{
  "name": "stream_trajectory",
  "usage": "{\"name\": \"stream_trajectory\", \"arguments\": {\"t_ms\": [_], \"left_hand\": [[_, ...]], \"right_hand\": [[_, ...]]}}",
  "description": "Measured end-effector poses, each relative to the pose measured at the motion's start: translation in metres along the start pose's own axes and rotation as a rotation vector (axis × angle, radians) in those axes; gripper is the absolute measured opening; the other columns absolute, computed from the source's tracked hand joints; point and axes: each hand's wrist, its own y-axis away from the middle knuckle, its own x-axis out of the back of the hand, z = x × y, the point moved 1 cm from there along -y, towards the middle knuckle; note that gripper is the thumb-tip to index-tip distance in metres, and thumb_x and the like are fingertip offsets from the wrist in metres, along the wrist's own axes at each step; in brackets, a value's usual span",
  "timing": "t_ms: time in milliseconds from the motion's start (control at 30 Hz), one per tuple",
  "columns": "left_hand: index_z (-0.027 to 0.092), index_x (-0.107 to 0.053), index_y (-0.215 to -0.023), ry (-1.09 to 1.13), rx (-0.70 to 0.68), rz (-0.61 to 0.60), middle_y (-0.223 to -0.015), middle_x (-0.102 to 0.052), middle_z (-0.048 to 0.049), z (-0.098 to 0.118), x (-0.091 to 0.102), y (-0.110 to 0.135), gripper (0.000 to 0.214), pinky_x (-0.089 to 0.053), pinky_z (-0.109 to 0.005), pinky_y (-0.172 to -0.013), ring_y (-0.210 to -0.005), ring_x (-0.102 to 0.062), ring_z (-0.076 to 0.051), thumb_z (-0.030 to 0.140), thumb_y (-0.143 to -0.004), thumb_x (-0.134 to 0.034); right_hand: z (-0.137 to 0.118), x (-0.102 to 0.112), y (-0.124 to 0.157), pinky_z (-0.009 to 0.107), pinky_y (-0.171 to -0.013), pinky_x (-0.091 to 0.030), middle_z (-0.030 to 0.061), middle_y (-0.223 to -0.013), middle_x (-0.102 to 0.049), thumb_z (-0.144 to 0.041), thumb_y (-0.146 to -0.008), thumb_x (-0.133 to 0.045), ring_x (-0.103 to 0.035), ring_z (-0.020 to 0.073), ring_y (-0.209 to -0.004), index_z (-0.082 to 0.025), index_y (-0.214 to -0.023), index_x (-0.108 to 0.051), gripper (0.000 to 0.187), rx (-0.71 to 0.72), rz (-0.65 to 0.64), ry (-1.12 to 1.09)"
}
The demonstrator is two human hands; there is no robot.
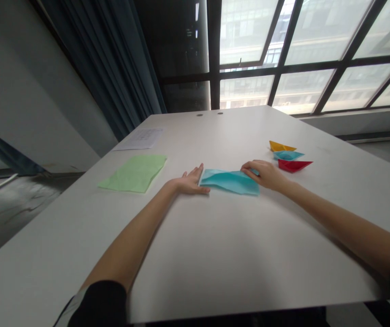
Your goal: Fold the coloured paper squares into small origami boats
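A folded sheet of light blue paper lies on the white table between my hands, its upper layer bulging up a little. My left hand rests on the table at the sheet's left end, fingers spread and thumb pointing right. At the far right corner, my right hand pinches the paper's edge between thumb and fingers. Just beyond that hand sit three folded paper boats: a red one, a blue one and a yellow one.
A flat green sheet of paper lies to the left on the table. Behind it is a white printed sheet near the left edge. Dark blue curtains and framed windows stand past the far side.
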Motion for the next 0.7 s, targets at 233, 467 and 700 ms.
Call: {"name": "stream_trajectory", "arguments": {"t_ms": [233, 467, 700], "left_hand": [[0.019, -0.001, -0.143, 0.078, 0.009, 0.092, -0.149, 0.004, -0.0147, -0.001, 0.001, -0.003, 0.091, -0.009, -0.054, -0.106, -0.137, -0.003, -0.03, 0.073, -0.074, -0.026], [0.028, -0.014, -0.142, 0.049, -0.024, 0.153, -0.151, -0.005, -0.0081, 0.008, -0.002, 0.0, 0.075, -0.011, -0.064, -0.1, -0.136, -0.008, -0.032, 0.069, -0.079, -0.021], [0.029, -0.015, -0.142, 0.007, -0.006, 0.166, -0.15, -0.009, -0.0087, 0.008, -0.005, 0.001, 0.079, -0.01, -0.061, -0.102, -0.135, -0.012, -0.033, 0.069, -0.076, -0.034]], "right_hand": [[0.032, -0.015, -0.004, 0.024, -0.049, -0.039, 0.0023, -0.062, -0.06, -0.048, -0.077, -0.048, -0.051, 0.0127, -0.054, -0.015, -0.084, -0.062, 0.037, -0.592, 0.21, -0.481], [0.053, -0.021, 0.003, 0.028, -0.062, -0.041, 0.0045, -0.07, -0.066, -0.038, -0.076, -0.047, -0.059, 0.0193, -0.07, -0.018, -0.073, -0.065, 0.027, -0.674, 0.0, -0.194], [0.043, -0.019, 0.007, 0.033, -0.062, -0.04, 0.01, -0.084, -0.069, -0.061, -0.082, -0.029, -0.061, 0.0273, -0.081, -0.019, -0.085, -0.069, 0.057, -0.658, -0.157, 0.03]]}}
